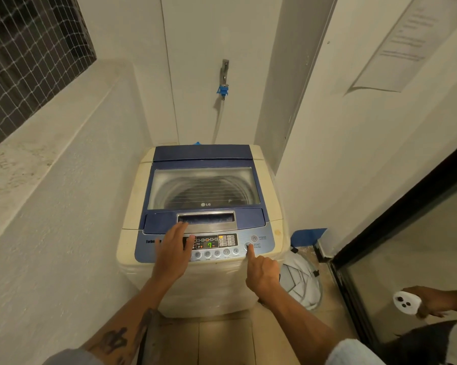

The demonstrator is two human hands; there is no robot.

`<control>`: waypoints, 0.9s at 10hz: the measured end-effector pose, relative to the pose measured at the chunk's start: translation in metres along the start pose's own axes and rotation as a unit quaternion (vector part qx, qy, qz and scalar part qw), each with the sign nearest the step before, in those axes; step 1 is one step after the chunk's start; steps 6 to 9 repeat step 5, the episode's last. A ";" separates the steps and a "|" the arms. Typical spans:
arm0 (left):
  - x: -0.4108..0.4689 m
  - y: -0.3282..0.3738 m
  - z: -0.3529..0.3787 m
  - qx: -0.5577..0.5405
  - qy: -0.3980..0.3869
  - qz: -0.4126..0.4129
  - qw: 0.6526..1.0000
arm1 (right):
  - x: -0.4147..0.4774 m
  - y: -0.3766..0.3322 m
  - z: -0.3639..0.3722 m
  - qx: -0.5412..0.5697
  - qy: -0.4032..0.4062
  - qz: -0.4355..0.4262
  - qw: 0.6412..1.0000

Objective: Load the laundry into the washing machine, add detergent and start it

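A cream top-loading washing machine (132, 206) with a blue lid (203, 154) stands in a narrow alcove. The lid is down, and dark laundry (198, 196) shows through its window. The control panel (214, 243) is lit and shows a green 7. My left hand (173, 248) lies flat on the panel's left side, fingers spread, reaching the lid handle (209, 219). My right hand (261, 270) is curled with only the index finger out, its tip on the start/pause button (248, 245). No detergent container is in view.
White walls close in on the left, back and right. A tap with a blue hose fitting (223, 89) is on the back wall. A white bag (298, 280) lies on the floor at the right. Another person's hand (432, 301) holds a white object beside the glass door (406, 233).
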State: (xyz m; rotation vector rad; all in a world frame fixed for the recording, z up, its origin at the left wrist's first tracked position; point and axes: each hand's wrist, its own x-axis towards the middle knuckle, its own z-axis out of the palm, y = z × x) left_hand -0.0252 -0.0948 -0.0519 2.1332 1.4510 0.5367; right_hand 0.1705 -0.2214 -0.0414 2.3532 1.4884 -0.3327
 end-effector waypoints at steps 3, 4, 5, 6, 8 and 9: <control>-0.003 0.005 0.001 -0.001 -0.004 -0.001 1.000 | 0.007 0.000 -0.022 0.147 0.102 -0.008 0.984; -0.003 0.007 -0.003 -0.008 0.015 0.014 1.000 | 0.012 0.000 -0.033 0.163 0.150 -0.031 0.975; 0.004 0.017 -0.015 -0.002 0.024 0.018 1.000 | 0.018 0.001 -0.056 0.168 0.169 -0.051 0.970; 0.004 0.017 -0.015 -0.002 0.024 0.018 1.000 | 0.018 0.001 -0.056 0.168 0.169 -0.051 0.970; 0.004 0.017 -0.015 -0.002 0.024 0.018 1.000 | 0.018 0.001 -0.056 0.168 0.169 -0.051 0.970; 0.004 0.017 -0.015 -0.002 0.024 0.018 1.000 | 0.018 0.001 -0.056 0.168 0.169 -0.051 0.970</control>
